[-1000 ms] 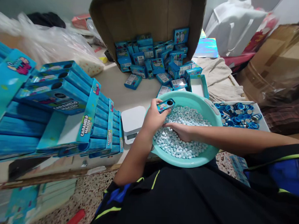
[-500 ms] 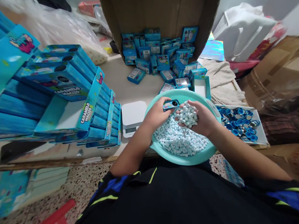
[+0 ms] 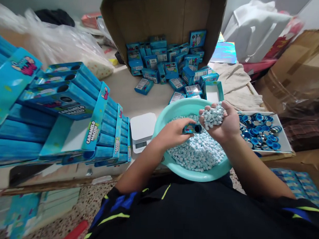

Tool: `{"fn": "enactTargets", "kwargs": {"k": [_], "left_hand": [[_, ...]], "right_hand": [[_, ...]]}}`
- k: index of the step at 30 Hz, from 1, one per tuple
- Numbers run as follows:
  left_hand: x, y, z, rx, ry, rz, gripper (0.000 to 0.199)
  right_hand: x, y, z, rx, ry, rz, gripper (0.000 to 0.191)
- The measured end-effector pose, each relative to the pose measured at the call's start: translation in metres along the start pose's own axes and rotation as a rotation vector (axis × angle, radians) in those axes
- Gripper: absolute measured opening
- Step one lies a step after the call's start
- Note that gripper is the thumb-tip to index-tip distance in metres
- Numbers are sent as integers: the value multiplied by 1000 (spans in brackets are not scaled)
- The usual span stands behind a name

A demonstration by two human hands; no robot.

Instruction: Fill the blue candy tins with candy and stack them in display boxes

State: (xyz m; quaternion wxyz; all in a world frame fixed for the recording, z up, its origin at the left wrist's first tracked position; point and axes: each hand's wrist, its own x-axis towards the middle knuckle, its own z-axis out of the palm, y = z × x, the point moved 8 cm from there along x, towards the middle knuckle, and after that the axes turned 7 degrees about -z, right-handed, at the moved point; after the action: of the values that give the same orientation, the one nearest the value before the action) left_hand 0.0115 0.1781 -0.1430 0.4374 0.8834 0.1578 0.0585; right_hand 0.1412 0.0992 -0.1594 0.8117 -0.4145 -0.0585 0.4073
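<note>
Near the center of the frame, my left hand pinches a small blue printed cardboard box between thumb and fingers. I hold it on its side above the bowl, its end with the round dark opening toward my other hand. My right hand is palm up just to the right, its fingers curled into a loose cup under a heap of small pale blue and white candies; the heap is near that opening.

Both hands are over a round turquoise plastic bowl, which holds a broad layer of loose pale candies. Just left of the bowl, a flat white scale with a small display sits on the pale table. Right of the bowl I have a shallow white tray full of round blue and silvery caps.

At the top center, a large brown cardboard carton stands with its open side toward me, and a jumble of blue printed boxes spills from it onto the table. A shallow blue-edged box with a white inside lies just behind the bowl, beside a crumpled beige cloth. Blue display cartons packed with more boxes fill the left side of the frame.
</note>
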Motion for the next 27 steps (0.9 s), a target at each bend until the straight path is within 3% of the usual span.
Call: {"fn": "enactTargets", "kwargs": {"k": [3,14,27], "left_hand": [[-1,4,1,13,3,33,41],[-3,10,1,-32,12,55,41],[-3,9,2,-45,27,61,46]], "right_hand": [[1,3,0,-14,-11,3,28],[-8,-13,19,-158,-172,-195,36],[-11,-14,21,-261,-143,-268,36]]}}
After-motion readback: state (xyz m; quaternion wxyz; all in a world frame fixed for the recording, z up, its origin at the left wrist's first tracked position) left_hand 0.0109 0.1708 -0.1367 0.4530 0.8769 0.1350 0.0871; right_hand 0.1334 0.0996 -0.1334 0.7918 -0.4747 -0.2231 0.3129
